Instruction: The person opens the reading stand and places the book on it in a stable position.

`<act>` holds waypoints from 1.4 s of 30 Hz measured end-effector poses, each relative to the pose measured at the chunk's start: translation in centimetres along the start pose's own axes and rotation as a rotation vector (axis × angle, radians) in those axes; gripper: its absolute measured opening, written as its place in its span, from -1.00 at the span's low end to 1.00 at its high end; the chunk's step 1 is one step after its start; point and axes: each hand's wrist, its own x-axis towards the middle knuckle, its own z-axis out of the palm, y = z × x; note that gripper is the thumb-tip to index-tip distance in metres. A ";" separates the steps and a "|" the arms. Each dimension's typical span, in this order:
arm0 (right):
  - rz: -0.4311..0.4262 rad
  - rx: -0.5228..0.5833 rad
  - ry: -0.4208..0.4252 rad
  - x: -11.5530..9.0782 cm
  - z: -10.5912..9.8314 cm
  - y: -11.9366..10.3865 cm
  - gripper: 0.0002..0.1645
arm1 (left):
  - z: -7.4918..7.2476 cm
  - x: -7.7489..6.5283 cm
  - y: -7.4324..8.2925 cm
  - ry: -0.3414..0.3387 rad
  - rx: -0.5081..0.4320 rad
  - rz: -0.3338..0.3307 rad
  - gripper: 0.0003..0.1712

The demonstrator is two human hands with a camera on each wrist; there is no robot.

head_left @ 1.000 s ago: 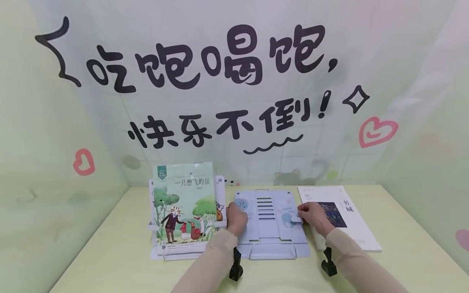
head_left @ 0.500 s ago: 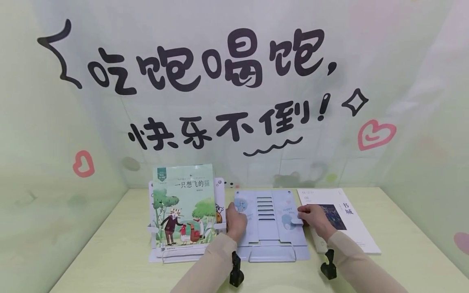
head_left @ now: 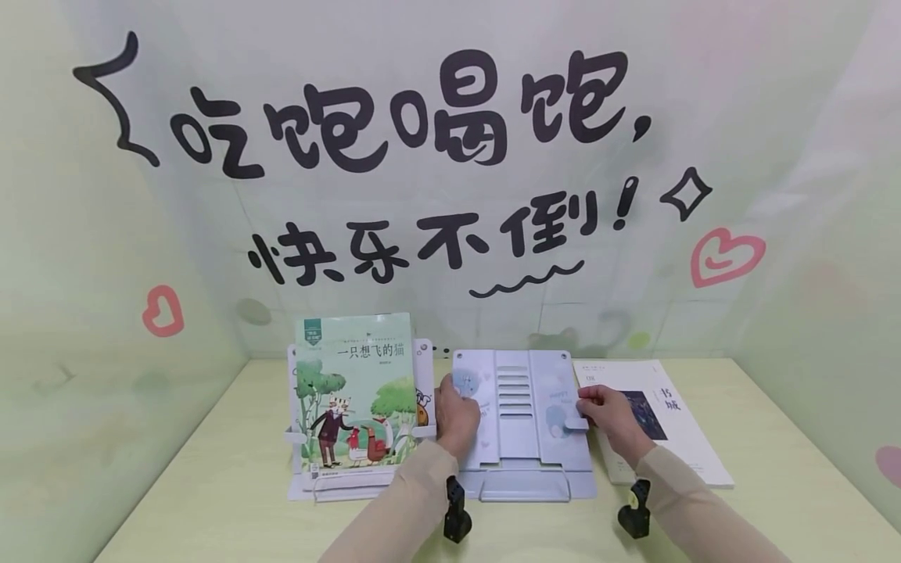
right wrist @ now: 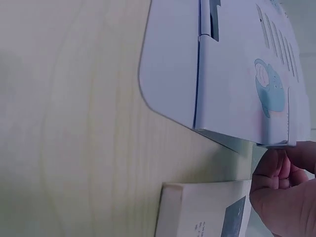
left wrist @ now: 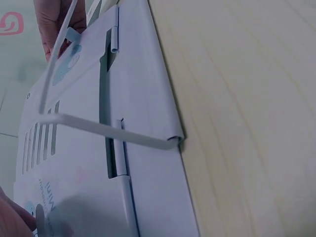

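The book stand (head_left: 519,444) is between the two hands, its slotted panel tilted up. The left hand (head_left: 456,416), fingers curled, grips its left edge; the right hand (head_left: 615,417) pinches its right edge beside a small clip (head_left: 577,423). Just right of the right hand, a white book (head_left: 681,434) lies on the surface (head_left: 211,477). Left of the left hand, a picture book (head_left: 359,399) leans on a second stand (head_left: 425,366).

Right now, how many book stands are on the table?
2. The left stand holds the picture book, which mostly hides it; the right stand is between the left hand and the right hand. No others show.
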 end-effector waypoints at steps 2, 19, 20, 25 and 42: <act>-0.008 0.008 0.010 -0.1 0.0 -0.2 -0.72 | -0.2 0.0 0.4 0.000 -0.005 0.000 -0.35; -0.112 0.013 -0.035 -1.3 -1.6 -0.3 -0.65 | -1.7 -1.9 2.1 -0.069 -0.130 0.019 -0.44; -0.126 0.018 -0.038 -1.5 -1.8 -0.3 -0.66 | -1.8 -2.1 2.2 -0.074 -0.129 0.039 -0.45; -0.183 0.079 -0.049 -1.8 -2.5 -0.1 -0.67 | -1.9 -2.5 2.6 -0.077 -0.140 0.125 -0.40; -0.283 0.103 -0.024 -3.6 -2.8 -0.2 -0.72 | -2.4 -2.6 7.9 -0.107 0.057 0.872 -0.59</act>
